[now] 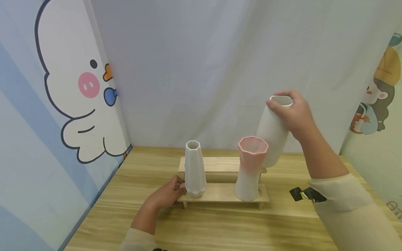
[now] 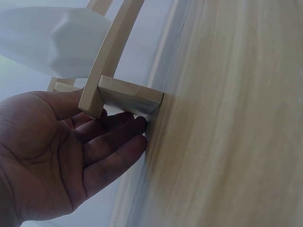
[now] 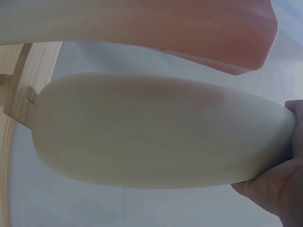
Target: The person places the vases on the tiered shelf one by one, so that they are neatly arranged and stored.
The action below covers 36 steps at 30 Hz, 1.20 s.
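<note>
My right hand [image 1: 296, 111] grips a smooth white vase [image 1: 272, 134] by its rim, with the thumb at the mouth. The vase leans, its base at the right end of the two-step wooden stand [image 1: 220, 192] and behind a pink-and-white vase [image 1: 251, 167]. That faceted vase stands upright on the lower step's right. On the left of the same step is a ribbed white vase [image 1: 194, 170]. My left hand [image 2: 71, 146] holds the stand's left end, thumb by the lower board and fingers curled around the end near the leg [image 2: 130, 94].
The stand rests on a wood-grain table [image 1: 220, 230]. Behind the table hangs a pale grey curtain [image 1: 194, 76]. A panel with a cartoon duck [image 1: 75, 73] borders the left side, and a cartoon-printed wall [image 1: 373, 104] the right.
</note>
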{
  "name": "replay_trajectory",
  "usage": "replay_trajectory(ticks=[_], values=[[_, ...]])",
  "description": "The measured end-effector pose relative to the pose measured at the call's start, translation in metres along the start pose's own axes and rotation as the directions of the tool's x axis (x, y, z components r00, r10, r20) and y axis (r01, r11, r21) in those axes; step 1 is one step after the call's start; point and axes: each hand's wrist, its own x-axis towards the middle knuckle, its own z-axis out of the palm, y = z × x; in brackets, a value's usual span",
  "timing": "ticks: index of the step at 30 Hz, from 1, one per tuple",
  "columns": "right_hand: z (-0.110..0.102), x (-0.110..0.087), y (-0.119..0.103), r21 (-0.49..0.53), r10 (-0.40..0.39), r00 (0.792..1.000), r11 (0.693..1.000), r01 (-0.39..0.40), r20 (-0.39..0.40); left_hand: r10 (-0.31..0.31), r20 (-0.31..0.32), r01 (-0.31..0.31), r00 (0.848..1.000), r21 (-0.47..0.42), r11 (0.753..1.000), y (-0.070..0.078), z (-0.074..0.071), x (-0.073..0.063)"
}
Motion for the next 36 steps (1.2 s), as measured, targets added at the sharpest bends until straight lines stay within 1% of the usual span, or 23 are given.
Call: replay_trajectory(ticks=[3, 10, 17, 25, 29, 36], values=[[0.003, 0.001, -0.002, 0.008, -0.001, 1.000, 1.000, 0.001, 0.002, -0.005, -0.004, 0.005, 1.000, -0.002, 1.000, 0.000, 0.000, 0.001], [0.008, 0.003, -0.002, 0.000, -0.006, 1.000, 1.000, 0.006, 0.012, -0.008, -0.027, 0.009, 1.000, 0.055, 0.998, 0.001, 0.000, 0.000], [0.015, 0.006, -0.004, 0.011, -0.013, 1.000, 1.000, 0.012, 0.026, -0.007, -0.022, 0.008, 1.000, 0.038, 0.999, 0.004, -0.001, -0.002], [0.023, 0.006, -0.008, 0.019, -0.024, 0.999, 1.000, 0.023, 0.035, 0.001, -0.027, 0.000, 1.000, 0.043, 0.999, 0.000, 0.000, 0.002], [0.026, 0.008, -0.008, 0.024, -0.034, 0.999, 0.999, 0.033, 0.032, -0.001, -0.024, 0.002, 1.000, 0.036, 0.999, 0.001, 0.000, 0.001], [0.029, 0.009, -0.010, 0.026, -0.013, 0.999, 1.000, 0.012, 0.044, -0.007, -0.019, 0.008, 1.000, 0.030, 1.000, 0.005, 0.001, -0.001]])
